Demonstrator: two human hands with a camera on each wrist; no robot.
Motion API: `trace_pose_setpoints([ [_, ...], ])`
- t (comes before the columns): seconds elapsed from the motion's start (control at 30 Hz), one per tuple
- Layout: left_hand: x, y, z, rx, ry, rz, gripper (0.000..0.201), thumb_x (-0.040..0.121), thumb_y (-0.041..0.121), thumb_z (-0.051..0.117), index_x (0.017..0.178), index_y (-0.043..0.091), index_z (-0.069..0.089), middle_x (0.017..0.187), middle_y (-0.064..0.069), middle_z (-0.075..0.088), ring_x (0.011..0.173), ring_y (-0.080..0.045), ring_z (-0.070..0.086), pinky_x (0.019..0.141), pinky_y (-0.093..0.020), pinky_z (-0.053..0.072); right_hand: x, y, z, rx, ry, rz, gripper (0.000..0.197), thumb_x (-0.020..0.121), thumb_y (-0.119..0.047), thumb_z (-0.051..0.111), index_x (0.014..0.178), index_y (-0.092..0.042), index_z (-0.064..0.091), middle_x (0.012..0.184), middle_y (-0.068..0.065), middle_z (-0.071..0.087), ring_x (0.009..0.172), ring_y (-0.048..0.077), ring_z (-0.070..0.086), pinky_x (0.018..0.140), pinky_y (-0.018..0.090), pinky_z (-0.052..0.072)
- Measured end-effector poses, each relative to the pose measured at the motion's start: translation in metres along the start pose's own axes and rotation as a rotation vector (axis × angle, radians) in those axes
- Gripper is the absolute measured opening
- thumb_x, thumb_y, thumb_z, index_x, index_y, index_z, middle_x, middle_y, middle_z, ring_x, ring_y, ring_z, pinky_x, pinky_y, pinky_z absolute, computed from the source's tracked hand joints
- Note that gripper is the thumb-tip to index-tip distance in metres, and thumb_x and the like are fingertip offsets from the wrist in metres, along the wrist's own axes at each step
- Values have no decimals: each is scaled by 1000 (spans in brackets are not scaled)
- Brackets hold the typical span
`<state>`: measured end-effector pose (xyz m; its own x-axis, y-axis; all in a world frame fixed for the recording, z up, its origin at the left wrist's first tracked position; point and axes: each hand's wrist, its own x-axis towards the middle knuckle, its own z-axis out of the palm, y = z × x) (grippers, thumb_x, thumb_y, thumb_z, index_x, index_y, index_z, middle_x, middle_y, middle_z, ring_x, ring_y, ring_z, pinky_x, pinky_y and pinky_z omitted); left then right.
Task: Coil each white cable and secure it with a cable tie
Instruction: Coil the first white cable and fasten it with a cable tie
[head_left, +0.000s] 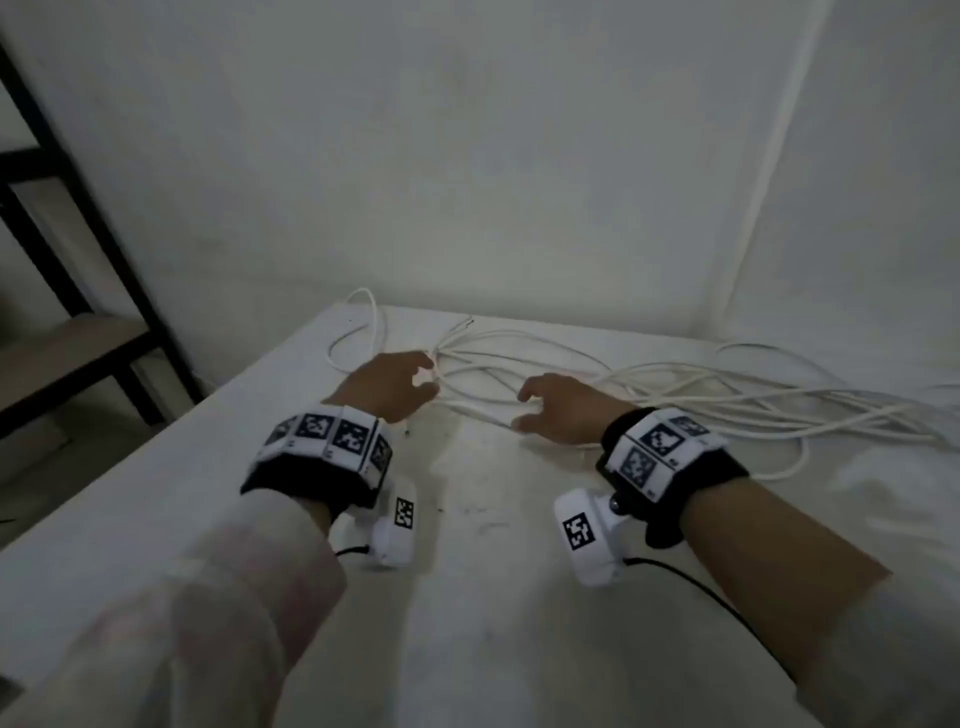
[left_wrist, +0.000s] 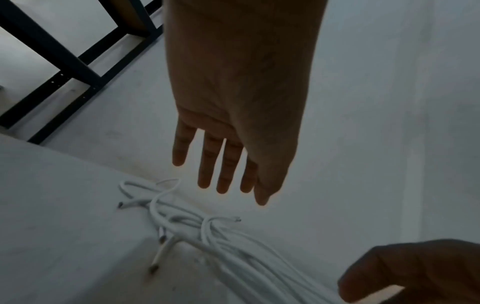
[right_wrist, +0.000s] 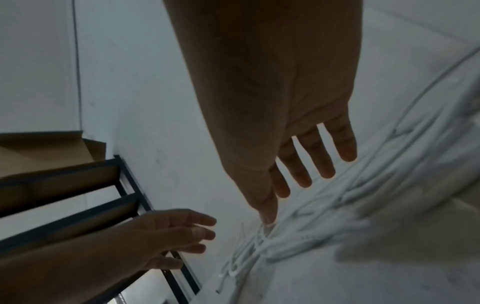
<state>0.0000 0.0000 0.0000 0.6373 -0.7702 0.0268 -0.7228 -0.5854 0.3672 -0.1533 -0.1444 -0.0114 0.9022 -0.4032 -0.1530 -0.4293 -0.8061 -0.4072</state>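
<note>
While my left hand (head_left: 387, 382) and right hand (head_left: 558, 408) hover with fingers spread and holding nothing, the white cables (head_left: 649, 387) sprawl loose across the table (head_left: 467, 597) beneath them.

Hands (head_left: 470, 397) over tangled white cables (head_left: 649, 387)

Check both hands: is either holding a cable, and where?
Nothing is held. The left hand and right hand hover open, fingers straight, above the loose white cables.
</note>
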Motion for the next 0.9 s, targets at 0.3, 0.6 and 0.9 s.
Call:
trace_pose_setpoints([
  [0.3, 18, 2, 39, 186, -221, 27, 57, 91, 20, 51, 144, 23, 28, 153, -8, 23, 139, -25, 23, 112, -38, 25, 35, -8, 38, -251, -16, 35, 41, 93, -31, 47, 131, -18, 40, 134, 10, 40, 123, 29, 39, 100, 39, 29],
  [0.6, 21, 13, 43, 288, -117, 66, 32, 99, 35, 33, 111, 11, 50, 122, -10, 57, 117, -26, 50, 103, -42, 26, 22, -2, 18, -69, 122, -76, 23, 99, -21, 35, 114, -7, 46, 108, 21, 58, 93, 33, 56, 67, 32, 34],
  [0.9, 12, -6, 17, 368, 72, 82, 30, 100, 30, 31, 104, 7, 50, 116, -12, 60, 112, -24, 53, 100, -39, 30, -54, 55, -48, -88, 486, -8, 29, 98, -34, 33, 113, -15, 51, 94, 23, 62, 84, 38, 59, 67, 37, 39],
])
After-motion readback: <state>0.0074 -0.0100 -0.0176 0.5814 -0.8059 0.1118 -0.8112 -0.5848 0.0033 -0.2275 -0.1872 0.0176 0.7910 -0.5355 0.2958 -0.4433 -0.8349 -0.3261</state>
